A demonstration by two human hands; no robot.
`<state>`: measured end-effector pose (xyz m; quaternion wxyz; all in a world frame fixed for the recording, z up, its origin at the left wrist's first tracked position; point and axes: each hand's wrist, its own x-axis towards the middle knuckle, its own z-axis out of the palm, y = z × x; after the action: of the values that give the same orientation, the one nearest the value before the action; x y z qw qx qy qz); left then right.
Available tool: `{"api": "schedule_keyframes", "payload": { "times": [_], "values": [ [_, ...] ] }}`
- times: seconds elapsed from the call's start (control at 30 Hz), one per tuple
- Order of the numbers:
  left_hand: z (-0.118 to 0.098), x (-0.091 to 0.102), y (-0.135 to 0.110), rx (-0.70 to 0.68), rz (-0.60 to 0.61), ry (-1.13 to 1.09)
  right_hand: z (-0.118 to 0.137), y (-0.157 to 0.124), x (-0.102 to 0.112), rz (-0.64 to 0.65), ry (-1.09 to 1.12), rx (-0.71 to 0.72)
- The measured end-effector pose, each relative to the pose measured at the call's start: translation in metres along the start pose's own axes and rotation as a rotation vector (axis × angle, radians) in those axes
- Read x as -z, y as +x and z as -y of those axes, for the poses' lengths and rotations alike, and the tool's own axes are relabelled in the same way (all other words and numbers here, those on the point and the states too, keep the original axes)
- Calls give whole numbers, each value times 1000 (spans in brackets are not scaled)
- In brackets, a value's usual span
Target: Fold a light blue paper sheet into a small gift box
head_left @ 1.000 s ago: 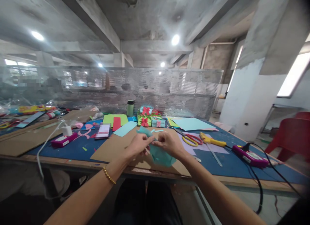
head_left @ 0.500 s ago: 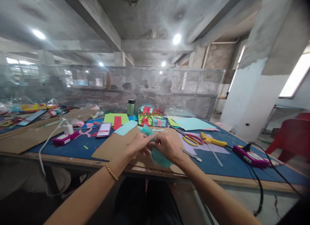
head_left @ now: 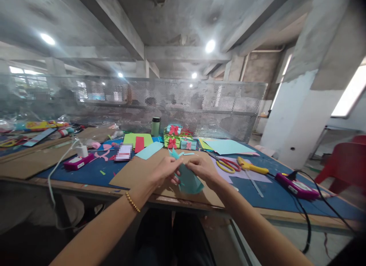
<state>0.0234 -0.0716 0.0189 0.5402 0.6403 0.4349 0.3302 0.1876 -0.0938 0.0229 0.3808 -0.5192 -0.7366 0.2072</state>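
Both my hands meet over the front edge of the table, pinching a piece of teal paper (head_left: 188,181). My left hand (head_left: 164,171) grips its left side with thumb and fingers closed; a bead bracelet sits on that wrist. My right hand (head_left: 202,169) holds the paper's upper right part, fingers curled. The paper hangs partly folded below my fingers, above a brown cardboard sheet (head_left: 134,173) lying on the blue mat (head_left: 85,173).
Small decorated gift boxes (head_left: 178,139) and a green bottle (head_left: 155,126) stand behind. Scissors (head_left: 227,165), a yellow cutter (head_left: 251,166) and a purple glue gun (head_left: 296,184) with a black cord lie to the right. Coloured paper sheets (head_left: 225,145), a charger (head_left: 77,161). A mesh partition (head_left: 200,105) backs the table.
My hands have shifted slightly and turned the teal paper; its lower part now hangs more pointed between my hands. The head view has drifted a little.
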Motion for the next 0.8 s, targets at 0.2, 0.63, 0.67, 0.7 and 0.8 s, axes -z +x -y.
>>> {"api": "schedule_keyframes", "payload": {
  "times": [0.2,0.63,0.67,0.7,0.8],
  "values": [
    [15,-1,-1,-3,20,86,-12,-3,8,43,-49,-40],
    [3,-1,-4,-66,89,21,3,-11,9,137,222,6],
    [5,-1,-3,-84,115,-7,4,-12,9,128,218,9],
    [7,0,-2,-96,138,-33,5,-13,9,122,217,8],
    [11,1,0,-99,136,-49,6,-14,10,134,240,8]
  ]
}}
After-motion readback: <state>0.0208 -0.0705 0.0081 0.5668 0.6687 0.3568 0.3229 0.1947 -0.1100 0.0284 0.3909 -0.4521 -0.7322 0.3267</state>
